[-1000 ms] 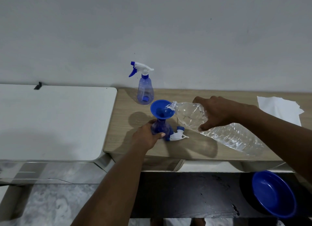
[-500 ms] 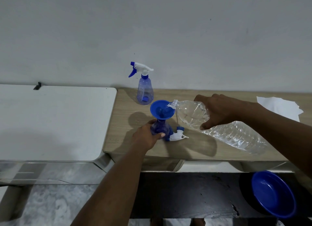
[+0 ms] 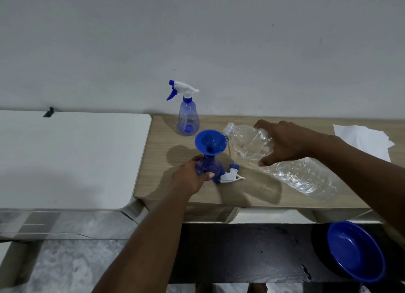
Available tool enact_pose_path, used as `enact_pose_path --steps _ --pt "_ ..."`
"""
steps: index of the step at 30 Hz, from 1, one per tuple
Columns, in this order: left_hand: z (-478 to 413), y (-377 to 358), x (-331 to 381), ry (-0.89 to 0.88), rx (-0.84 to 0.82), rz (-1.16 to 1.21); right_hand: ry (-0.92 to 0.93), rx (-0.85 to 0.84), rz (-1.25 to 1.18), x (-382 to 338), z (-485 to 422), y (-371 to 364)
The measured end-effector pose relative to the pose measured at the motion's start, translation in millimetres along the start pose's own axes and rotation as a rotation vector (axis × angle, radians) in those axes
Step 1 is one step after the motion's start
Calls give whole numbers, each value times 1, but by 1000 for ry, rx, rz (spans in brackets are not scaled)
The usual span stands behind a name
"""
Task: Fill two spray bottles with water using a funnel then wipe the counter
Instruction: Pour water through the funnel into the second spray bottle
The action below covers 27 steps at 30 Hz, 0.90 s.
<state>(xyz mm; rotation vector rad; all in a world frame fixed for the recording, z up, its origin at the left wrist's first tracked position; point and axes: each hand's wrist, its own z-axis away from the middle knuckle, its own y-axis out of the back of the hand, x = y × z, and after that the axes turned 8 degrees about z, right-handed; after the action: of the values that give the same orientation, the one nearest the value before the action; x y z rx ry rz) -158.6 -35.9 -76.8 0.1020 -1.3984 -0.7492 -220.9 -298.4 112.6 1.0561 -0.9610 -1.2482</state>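
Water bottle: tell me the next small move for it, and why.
Probably bring the water bottle mouth over the funnel bowl and tip it further. The mouth sits beside the funnel's rim, not above it, while the left hand steadies the open spray bottle beneath, so pouring now would likely spill onto the counter.

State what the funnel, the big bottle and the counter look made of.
Funnel: opaque glossy blue, likely plastic. Big bottle: thin clear ribbed plastic, see-through. Counter: matte pale wood-grain surface, possibly laminate rather than solid wood.

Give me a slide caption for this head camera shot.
Left hand steadies funnel-topped spray bottle; right hand tips water bottle.
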Motion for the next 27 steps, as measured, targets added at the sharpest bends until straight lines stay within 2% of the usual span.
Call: enact_pose_path --steps 4,8,13,23,27 --pt "-1 0 -1 12 -13 32 -50 120 -209 7 3 -6" --pt "-2 -1 -2 4 -16 35 -93 321 -462 5 6 -14" --pt "-1 0 -4 -5 -12 60 -178 527 -629 0 -4 -32" --pt "-1 -1 -3 -14 0 80 -386 769 -743 -3 -27 -61" --pt "0 1 -1 -12 -4 58 -413 819 -795 -7 -32 -66"
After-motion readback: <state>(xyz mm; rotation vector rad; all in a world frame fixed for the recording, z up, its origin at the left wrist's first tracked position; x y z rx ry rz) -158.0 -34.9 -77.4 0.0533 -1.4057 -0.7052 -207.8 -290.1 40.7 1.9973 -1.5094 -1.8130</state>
